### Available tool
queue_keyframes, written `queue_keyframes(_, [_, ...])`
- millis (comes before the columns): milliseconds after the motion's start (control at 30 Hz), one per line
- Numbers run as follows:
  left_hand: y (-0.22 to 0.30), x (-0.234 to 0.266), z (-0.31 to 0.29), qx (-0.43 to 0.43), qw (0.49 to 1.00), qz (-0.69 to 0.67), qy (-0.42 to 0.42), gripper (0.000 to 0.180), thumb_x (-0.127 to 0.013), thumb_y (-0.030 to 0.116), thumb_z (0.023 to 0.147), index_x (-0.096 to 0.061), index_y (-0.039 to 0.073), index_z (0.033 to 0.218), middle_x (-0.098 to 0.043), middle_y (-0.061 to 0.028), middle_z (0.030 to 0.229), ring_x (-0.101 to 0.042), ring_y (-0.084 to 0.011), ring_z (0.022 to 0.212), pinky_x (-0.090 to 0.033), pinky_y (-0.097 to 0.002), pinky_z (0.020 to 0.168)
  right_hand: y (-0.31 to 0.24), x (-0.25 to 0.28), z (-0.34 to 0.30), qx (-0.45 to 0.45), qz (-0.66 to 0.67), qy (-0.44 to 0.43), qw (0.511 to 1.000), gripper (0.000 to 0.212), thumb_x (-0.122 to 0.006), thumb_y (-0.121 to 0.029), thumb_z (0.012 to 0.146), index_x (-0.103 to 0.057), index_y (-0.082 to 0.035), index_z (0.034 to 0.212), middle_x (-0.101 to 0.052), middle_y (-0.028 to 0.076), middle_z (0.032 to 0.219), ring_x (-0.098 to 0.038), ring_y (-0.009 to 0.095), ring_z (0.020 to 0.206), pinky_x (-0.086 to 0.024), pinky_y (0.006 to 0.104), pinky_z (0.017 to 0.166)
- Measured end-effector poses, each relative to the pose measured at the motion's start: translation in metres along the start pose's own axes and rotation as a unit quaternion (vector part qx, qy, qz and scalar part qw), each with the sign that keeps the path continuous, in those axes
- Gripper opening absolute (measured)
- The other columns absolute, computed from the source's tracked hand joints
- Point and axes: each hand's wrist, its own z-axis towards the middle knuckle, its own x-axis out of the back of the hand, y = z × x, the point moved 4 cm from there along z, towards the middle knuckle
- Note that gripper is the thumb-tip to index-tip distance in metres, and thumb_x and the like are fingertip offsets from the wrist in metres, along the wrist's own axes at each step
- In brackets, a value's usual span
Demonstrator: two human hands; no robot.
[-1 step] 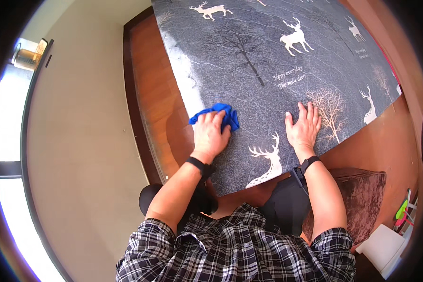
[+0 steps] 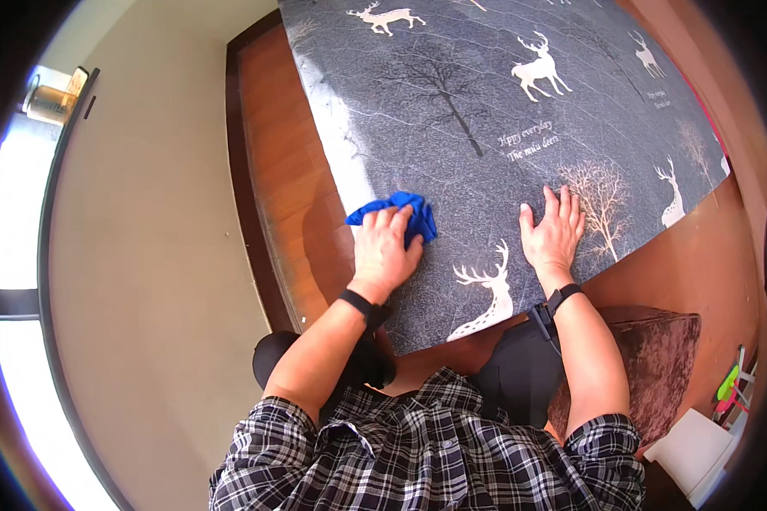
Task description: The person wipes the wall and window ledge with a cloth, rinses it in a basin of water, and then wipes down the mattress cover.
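Note:
A bunched blue cloth (image 2: pixel 418 223) lies near the left edge of a dark grey tabletop cover (image 2: pixel 452 192) printed with pale deer and trees. My left hand (image 2: pixel 383 251) presses down on it from above, fingers curled over its folds, so part of the cloth is hidden beneath. To the right, my right hand (image 2: pixel 556 230) rests flat on the cover with fingers stretched out, holding nothing. It touches the cover beside a printed pale tree. Between my hands and closer to me is a printed deer's head.
A beige wall (image 2: pixel 162 213) rises on the left, with a dark skirting board at its foot. Reddish wood floor (image 2: pixel 273 111) runs beside the table. Near my right leg stands a brown velvety seat (image 2: pixel 656 358), and a white box (image 2: pixel 694 447) sits at lower right.
My left hand and the blue cloth have slid very slightly toward me over the cover. The right hand stays in place.

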Motion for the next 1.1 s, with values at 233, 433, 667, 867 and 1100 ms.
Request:
queue_keyframes(233, [-0.021,0.009,-0.008,-0.002,1.000,0.011,-0.020,0.052,-0.079,0.022,0.090,-0.067,0.008,0.139,-0.067,-0.0159,0.136,-0.060,-0.0385,0.126,-0.048,-0.0467,0.112,-0.006,-0.001,0.003,0.012,-0.009,0.001,1.000,0.069,-0.059,-0.054,0.103,-0.053,-0.010,0.156,-0.037,0.022,0.171,-0.027,0.042,0.161,-0.014,0.0588,0.132])
queue_keyframes(433, [0.000,0.040,-0.014,0.052,0.991,-0.107,-0.056,0.065,-0.081,0.024,0.091,-0.059,0.008,0.150,-0.057,-0.0223,0.154,-0.054,-0.0434,0.142,-0.044,-0.0488,0.120,-0.004,-0.005,0.001,-0.002,-0.016,-0.010,1.000,0.070,-0.057,-0.055,0.104,-0.051,-0.011,0.158,-0.038,0.020,0.171,-0.026,0.041,0.161,-0.013,0.0571,0.133])
queue_keyframes(667, [-0.041,0.048,-0.029,0.123,0.980,0.000,-0.159,0.085,-0.084,0.038,0.088,-0.050,0.002,0.157,-0.051,-0.0266,0.160,-0.051,-0.0458,0.145,-0.045,-0.0478,0.121,-0.001,-0.007,0.003,-0.003,-0.026,0.003,1.000,0.070,-0.057,-0.058,0.103,-0.053,-0.013,0.157,-0.039,0.020,0.170,-0.027,0.041,0.161,-0.015,0.0593,0.132])
queue_keyframes(867, [-0.035,0.027,-0.037,0.029,0.992,0.017,-0.122,0.084,-0.084,0.031,0.087,-0.050,0.003,0.158,-0.052,-0.0205,0.162,-0.049,-0.0448,0.148,-0.044,-0.0480,0.122,-0.009,-0.012,0.001,-0.018,-0.021,-0.038,0.999,0.074,-0.056,-0.057,0.104,-0.047,-0.012,0.162,-0.033,0.021,0.174,-0.019,0.041,0.164,-0.010,0.0573,0.134])
queue_keyframes(1100, [-0.016,0.013,-0.034,-0.095,0.983,-0.099,-0.123,0.093,-0.090,0.036,0.081,-0.048,0.015,0.162,-0.046,-0.0232,0.166,-0.044,-0.0490,0.151,-0.035,-0.0532,0.127,-0.139,0.032,-0.044,0.304,0.279,0.052,0.909,0.063,-0.085,-0.044,0.080,-0.070,-0.014,0.134,-0.060,0.027,0.147,-0.052,0.050,0.141,-0.039,0.0619,0.121])
